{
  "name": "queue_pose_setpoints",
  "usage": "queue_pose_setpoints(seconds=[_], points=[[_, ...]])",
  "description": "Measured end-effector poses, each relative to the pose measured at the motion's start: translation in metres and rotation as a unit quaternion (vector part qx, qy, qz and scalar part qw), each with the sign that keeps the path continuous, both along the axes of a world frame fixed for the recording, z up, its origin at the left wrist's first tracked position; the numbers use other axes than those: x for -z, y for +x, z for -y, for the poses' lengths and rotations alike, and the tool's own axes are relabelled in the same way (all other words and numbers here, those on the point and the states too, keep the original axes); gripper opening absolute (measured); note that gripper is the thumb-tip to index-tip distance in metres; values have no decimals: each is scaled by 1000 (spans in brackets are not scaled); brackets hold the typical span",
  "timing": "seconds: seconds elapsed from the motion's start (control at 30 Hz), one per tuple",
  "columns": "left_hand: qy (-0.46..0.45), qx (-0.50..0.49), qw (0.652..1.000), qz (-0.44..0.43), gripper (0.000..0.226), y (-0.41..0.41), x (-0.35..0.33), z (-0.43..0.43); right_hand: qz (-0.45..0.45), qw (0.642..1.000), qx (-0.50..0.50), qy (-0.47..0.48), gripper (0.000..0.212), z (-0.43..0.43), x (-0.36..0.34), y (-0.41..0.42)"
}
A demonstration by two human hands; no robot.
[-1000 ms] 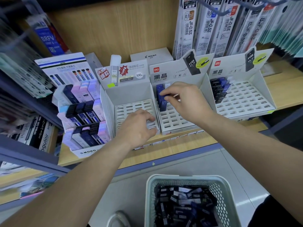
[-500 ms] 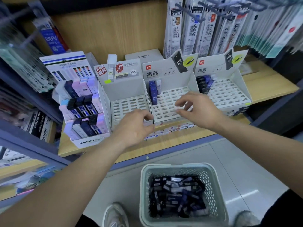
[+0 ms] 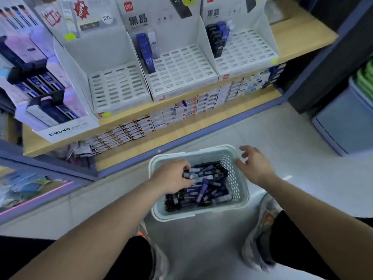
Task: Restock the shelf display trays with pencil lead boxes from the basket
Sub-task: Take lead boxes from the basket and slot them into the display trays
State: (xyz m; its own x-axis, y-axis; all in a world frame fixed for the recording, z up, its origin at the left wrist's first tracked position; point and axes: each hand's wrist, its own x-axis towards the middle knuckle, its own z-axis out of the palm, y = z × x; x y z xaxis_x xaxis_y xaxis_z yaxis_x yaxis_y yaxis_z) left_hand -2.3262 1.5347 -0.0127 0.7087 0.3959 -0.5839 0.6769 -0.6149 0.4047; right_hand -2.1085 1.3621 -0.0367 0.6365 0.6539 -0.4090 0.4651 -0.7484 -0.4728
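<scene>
- Both hands have dropped from the trays (image 3: 181, 77) to the basket (image 3: 201, 214) on the floor, probably to fetch the next load.
- The left hand (image 3: 173, 176) is inside the basket, fingers curled onto the boxes (image 3: 207, 188) at the pile's left. Blur hides whether it pinches one yet.
- The right hand (image 3: 255, 166) hovers released over the basket's right rim, fingers spread, likely to steady it.
- The trays, on the shelf beyond the basket, hold only a few boxes.

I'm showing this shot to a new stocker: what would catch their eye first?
The pale basket on the floor, heaped with dark pencil lead boxes; the left hand grips some inside it, and the right hand hovers open at its right rim. On the shelf above, three white display trays show mostly empty slots.
</scene>
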Motion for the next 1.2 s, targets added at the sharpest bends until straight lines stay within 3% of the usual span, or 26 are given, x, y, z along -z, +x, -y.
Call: queue_pose_setpoints(seconds=[0.23,0.4,0.53,0.77,1.2], points=[[-52,-4,998,-28,94,27,81,21,-35,995,58,69,56,25,53,-47],[-2,45,997,-59,109,33,117,32,-6,994,69,85,53,19,62,-47],[-21,55,995,-76,116,37,132,38,5,993,72,89,51,19,64,-47],[-75,93,988,-98,101,47,135,49,16,994,67,85,45,19,63,-47],[-163,-30,984,-60,63,44,133,39,23,994,66,80,42,17,63,-47]])
